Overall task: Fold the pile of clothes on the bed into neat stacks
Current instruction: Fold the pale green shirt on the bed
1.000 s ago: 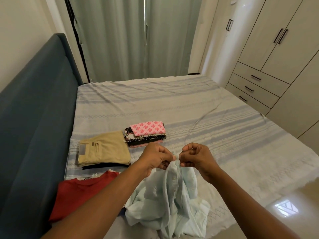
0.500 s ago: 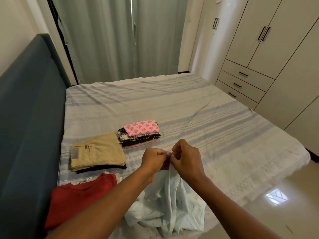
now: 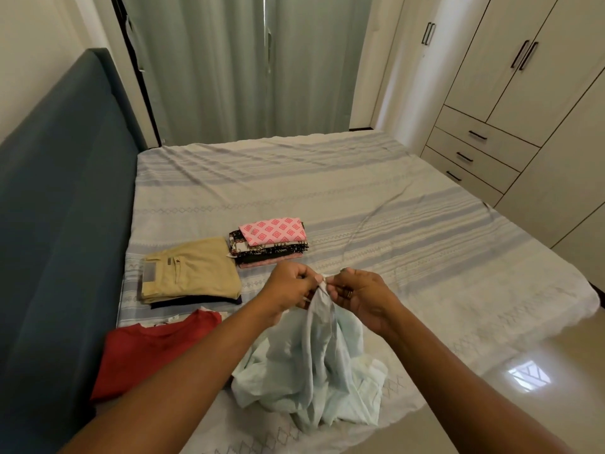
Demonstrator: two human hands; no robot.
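Observation:
A crumpled pale blue shirt (image 3: 314, 365) hangs from both my hands above the near edge of the bed (image 3: 360, 198). My left hand (image 3: 289, 288) and my right hand (image 3: 361, 298) pinch its top edge close together, fingers curled. On the bed lie folded piles: tan trousers (image 3: 190, 268) on a dark garment, a pink diamond-patterned cloth (image 3: 273, 231) on top of dark patterned pieces, and a red T-shirt (image 3: 154, 348) over a white one, nearest me on the left.
A dark blue headboard (image 3: 65, 224) runs along the left side. A cream wardrobe with drawers (image 3: 491, 136) stands at the right. Grey-green curtains (image 3: 229, 67) hang behind the bed. Glossy floor (image 3: 523, 371) lies at the lower right.
Both hands stay together at the shirt's top edge, working along it with small finger shifts. The camera view has swung slightly; the piles have not moved.

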